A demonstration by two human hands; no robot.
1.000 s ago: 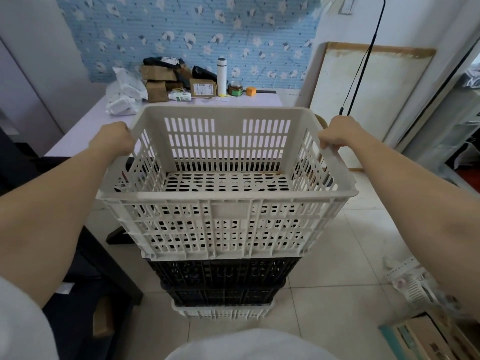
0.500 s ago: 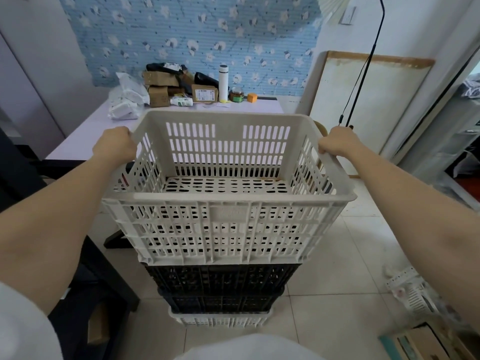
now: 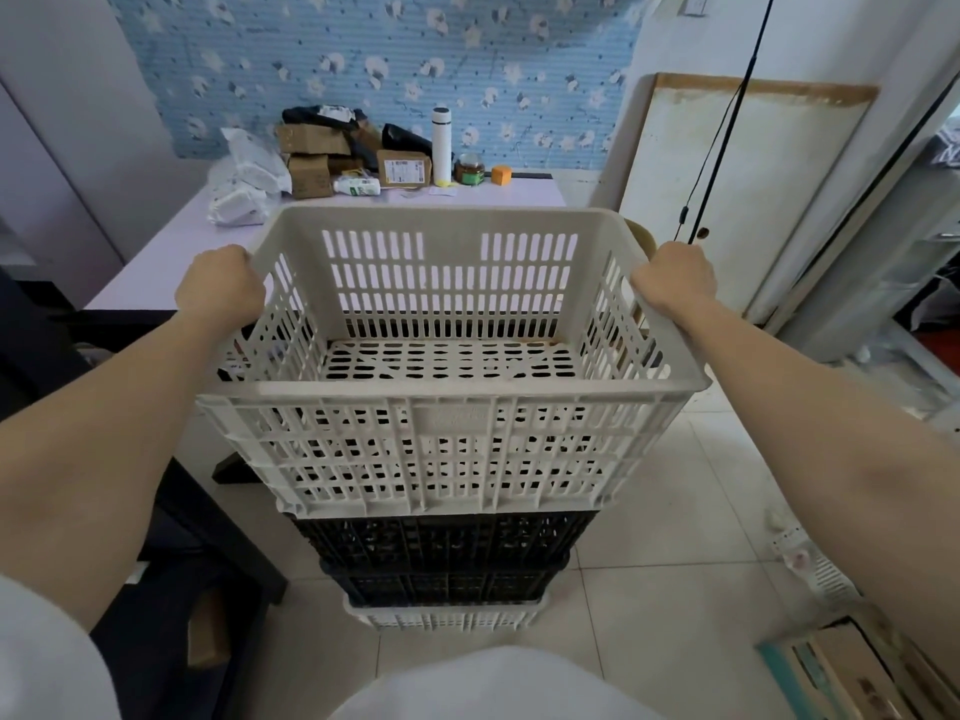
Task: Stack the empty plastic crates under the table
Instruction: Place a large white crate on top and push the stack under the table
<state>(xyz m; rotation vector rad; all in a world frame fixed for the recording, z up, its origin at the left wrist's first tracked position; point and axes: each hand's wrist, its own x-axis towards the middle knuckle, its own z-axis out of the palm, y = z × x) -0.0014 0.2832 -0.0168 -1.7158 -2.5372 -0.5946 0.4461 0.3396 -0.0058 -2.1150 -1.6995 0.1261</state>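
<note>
An empty white slatted crate point(image 3: 447, 449) sits on top of a stack on the tiled floor. Under it are two black crates point(image 3: 441, 548) and a white crate point(image 3: 447, 618) at the bottom. My left hand point(image 3: 221, 288) is closed around the top crate's left rim. On the right rim my right hand point(image 3: 675, 280) grips in the same way. The pale purple table point(image 3: 171, 262) stands just behind and left of the stack.
Cardboard boxes point(image 3: 311, 158), a white bottle point(image 3: 441, 142) and bags crowd the table's far end. A white board point(image 3: 737, 200) leans on the right wall. Dark furniture point(image 3: 208, 537) stands at the left. A power strip point(image 3: 810, 563) and boxes lie on the floor at right.
The view has tilted down a little, and the top crate has sunk slightly in view, sitting square on the black crates. Both hands have kept their grip on the rim.
</note>
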